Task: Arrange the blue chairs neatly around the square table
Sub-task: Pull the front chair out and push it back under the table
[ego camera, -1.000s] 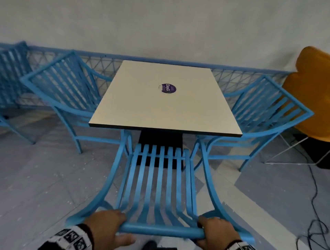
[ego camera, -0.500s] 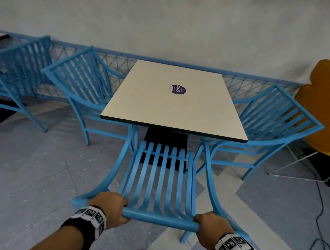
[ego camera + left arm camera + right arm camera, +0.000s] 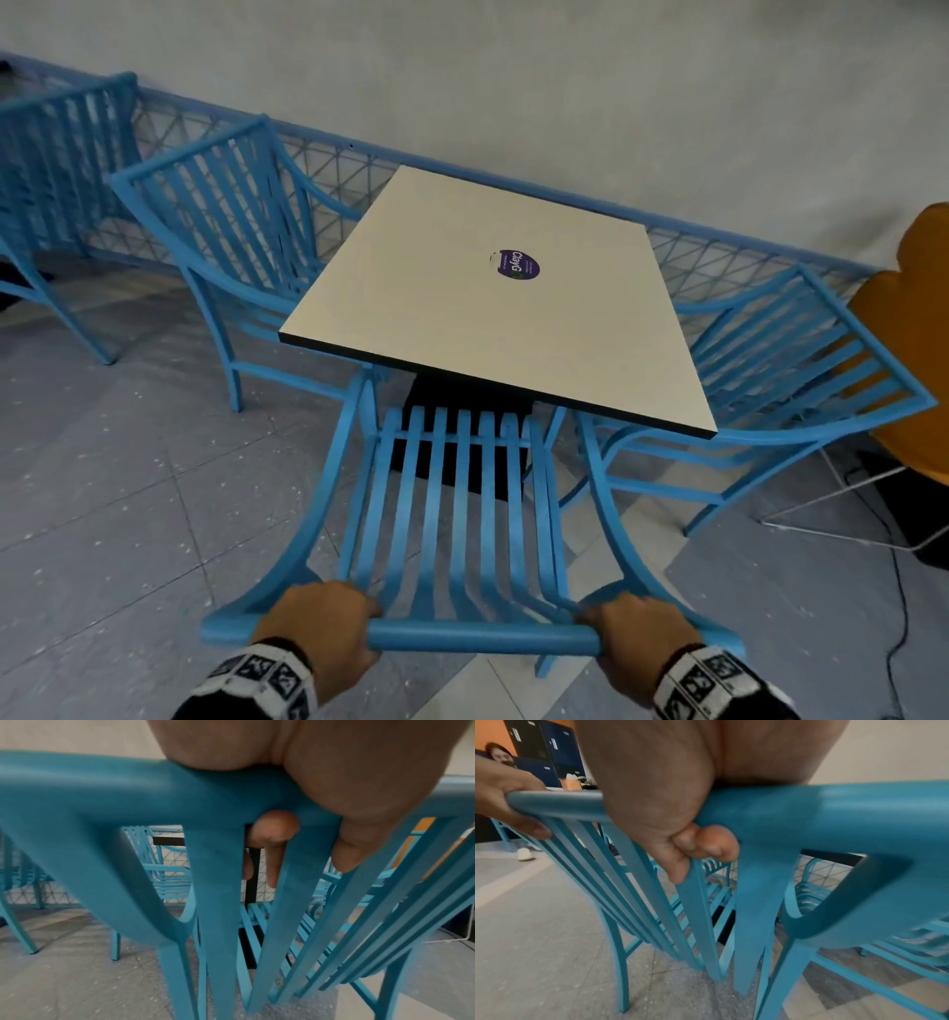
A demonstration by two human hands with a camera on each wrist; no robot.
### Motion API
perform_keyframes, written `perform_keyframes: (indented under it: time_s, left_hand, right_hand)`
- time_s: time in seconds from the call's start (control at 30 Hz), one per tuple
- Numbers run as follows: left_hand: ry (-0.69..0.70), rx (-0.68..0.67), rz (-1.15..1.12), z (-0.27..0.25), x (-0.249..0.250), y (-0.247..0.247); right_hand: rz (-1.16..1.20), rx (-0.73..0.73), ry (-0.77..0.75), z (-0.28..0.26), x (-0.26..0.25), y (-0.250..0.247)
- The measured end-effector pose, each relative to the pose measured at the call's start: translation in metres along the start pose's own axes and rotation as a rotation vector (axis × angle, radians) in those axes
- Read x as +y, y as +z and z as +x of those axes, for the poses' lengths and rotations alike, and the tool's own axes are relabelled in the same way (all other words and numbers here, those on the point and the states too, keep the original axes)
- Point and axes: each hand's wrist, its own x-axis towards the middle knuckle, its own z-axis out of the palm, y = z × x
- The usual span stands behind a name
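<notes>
A blue slatted chair [image 3: 462,503] stands at the near side of the square cream table [image 3: 493,303], its seat partly under the tabletop. My left hand [image 3: 321,622] grips the left end of its top rail [image 3: 482,640]; my right hand [image 3: 634,640] grips the right end. The wrist views show fingers [image 3: 272,841] and fingers [image 3: 706,843] curled round that rail [image 3: 128,787] [image 3: 808,807]. A second blue chair [image 3: 231,231] sits at the table's left side. A third blue chair [image 3: 780,380] sits at its right side.
Another blue chair [image 3: 56,169] stands further left by a low blue mesh fence [image 3: 334,169] along the wall. An orange chair [image 3: 904,329] with white wire legs is at the right, and a black cable [image 3: 893,616] lies on the floor there. Grey tiled floor lies to the left.
The view has swung left, with the table and chairs now further right in the picture. Both hands keep their grip on the top rail, and the near chair still sits at the table's edge.
</notes>
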Motion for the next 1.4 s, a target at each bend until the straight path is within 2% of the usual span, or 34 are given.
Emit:
perform_keyframes:
  time_s: [0.2,0.4,0.6,0.8,0.93,1.0,1.17,1.4]
  left_hand:
    - [0.061,-0.078,-0.061,0.024,0.041,0.001]
    - [0.096,-0.167,-0.046,0.044,0.083,-0.009]
    - [0.048,-0.067,-0.047,0.059,0.121,-0.031]
    - [0.036,-0.074,-0.041,0.070,0.140,-0.042]
    - [0.091,-0.092,0.048,0.075,0.161,-0.037]
    - [0.094,-0.074,0.063,0.080,0.162,-0.039]
    - [0.068,-0.024,0.095,0.091,0.125,-0.043]
    - [0.087,0.041,0.071,0.100,0.092,-0.056]
  right_hand:
    - [0.056,-0.005,-0.014,0.009,0.052,0.010]
    - [0.078,0.121,-0.067,0.018,0.098,0.026]
    - [0.035,0.110,-0.078,0.027,0.145,-0.002]
    - [0.023,0.154,-0.062,0.031,0.165,-0.008]
    - [0.131,0.175,-0.043,0.018,0.174,0.004]
    - [0.148,0.222,-0.017,0.017,0.174,0.003]
    - [0.097,0.126,-0.038,0.040,0.156,0.004]
    - [0.045,0.177,-0.043,0.054,0.140,0.001]
